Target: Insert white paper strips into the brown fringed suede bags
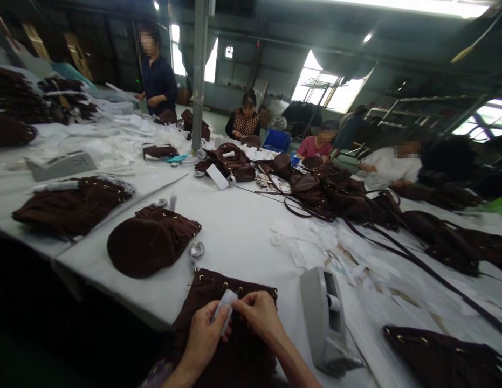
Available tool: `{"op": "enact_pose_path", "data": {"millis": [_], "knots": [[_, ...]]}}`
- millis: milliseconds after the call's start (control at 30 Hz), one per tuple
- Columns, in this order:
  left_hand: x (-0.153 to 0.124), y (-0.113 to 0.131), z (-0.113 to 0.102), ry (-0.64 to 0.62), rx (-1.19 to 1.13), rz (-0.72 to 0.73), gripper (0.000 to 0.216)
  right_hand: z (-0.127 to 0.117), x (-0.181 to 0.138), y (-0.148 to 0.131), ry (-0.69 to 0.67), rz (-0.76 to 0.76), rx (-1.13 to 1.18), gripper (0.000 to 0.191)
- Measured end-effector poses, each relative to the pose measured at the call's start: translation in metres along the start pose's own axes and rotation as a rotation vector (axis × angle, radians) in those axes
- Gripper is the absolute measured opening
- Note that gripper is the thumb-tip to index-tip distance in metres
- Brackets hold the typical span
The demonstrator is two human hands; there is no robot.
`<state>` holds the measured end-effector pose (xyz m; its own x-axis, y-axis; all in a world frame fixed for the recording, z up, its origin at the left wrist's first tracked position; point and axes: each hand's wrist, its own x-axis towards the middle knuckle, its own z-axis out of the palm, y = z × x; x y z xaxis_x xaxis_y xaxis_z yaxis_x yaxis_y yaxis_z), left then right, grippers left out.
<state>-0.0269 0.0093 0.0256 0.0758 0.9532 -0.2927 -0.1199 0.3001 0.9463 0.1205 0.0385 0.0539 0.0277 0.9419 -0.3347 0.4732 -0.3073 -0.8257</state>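
A dark brown drawstring bag (242,345) with gold eyelets along its upper edge lies flat in front of me at the table edge. Over it, my left hand (206,328) is closed around a small whitish wrapped piece (225,304), which looks like folded paper or thin film. The fingertips of my right hand (256,312) are pinched against the upper end of that same piece, near the eyelets. Just beyond the bag's top left corner sits a shiny wrapped ring-shaped bit (197,249). A grey tape dispenser (327,318) stands to the right of my right hand.
Another brown bag (141,245) rests ahead on the left, with one more (73,205) behind it. Brown bags and straps (315,188) are heaped on the right. Loose clear wrapping (315,237) covers the table's right part. A metal post (200,75) rises mid-table; several people are around it.
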Motion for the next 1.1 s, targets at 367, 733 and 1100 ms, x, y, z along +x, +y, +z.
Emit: {"op": "enact_pose_path", "data": {"millis": [367,733,1100], "knots": [[0.006,0.02,0.003,-0.074,-0.879,-0.632,0.019,0.013,0.002,0.012,-0.132,-0.205,0.357,0.033],[0.007,0.01,0.002,-0.123,-0.261,-0.229,0.042,-0.007,-0.005,-0.009,0.084,-0.836,-0.73,0.034],[0.008,0.012,-0.002,-0.155,-0.097,-0.108,0.042,0.012,-0.016,0.006,-0.059,0.068,0.298,0.043]]}}
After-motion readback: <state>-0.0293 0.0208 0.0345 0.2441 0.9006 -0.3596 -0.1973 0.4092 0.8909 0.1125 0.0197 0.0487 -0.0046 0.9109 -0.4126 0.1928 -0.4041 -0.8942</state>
